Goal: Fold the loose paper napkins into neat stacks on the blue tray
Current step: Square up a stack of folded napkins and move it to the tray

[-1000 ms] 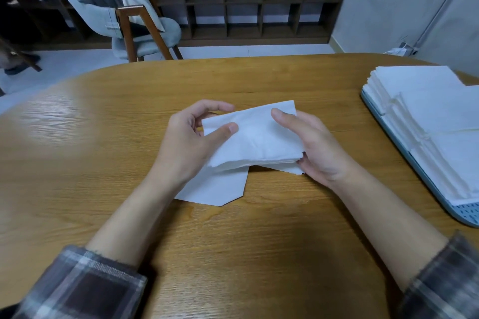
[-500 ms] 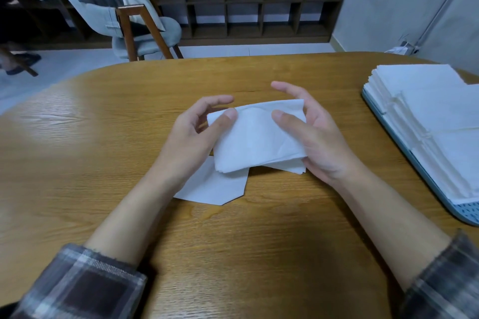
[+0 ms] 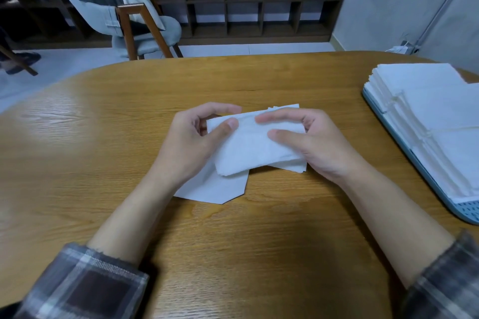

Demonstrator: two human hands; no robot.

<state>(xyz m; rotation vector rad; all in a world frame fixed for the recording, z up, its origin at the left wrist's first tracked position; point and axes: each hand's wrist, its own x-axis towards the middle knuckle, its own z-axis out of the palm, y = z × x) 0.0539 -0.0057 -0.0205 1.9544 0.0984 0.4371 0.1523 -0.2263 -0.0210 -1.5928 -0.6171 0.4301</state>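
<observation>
I hold a white paper napkin (image 3: pixel 248 145) just above the middle of the wooden table (image 3: pixel 103 137). My left hand (image 3: pixel 191 142) pinches its left edge between thumb and fingers. My right hand (image 3: pixel 311 140) grips its right side, fingers curled over the top fold and thumb on the front. Under my hands a flat white sheet (image 3: pixel 215 189) with a cut corner lies on the table. At the right edge the blue tray (image 3: pixel 466 212) carries stacks of folded napkins (image 3: pixel 435 111).
A grey chair with wooden legs (image 3: pixel 140 23) stands beyond the far edge of the table, before a dark shelf unit (image 3: pixel 246 0). The table's rounded far edge runs across the view. A grey wall is at the back right.
My right fingers have curled over the napkin's top edge, folding it toward me. The napkin now looks narrower from front to back. My left hand keeps its pinch.
</observation>
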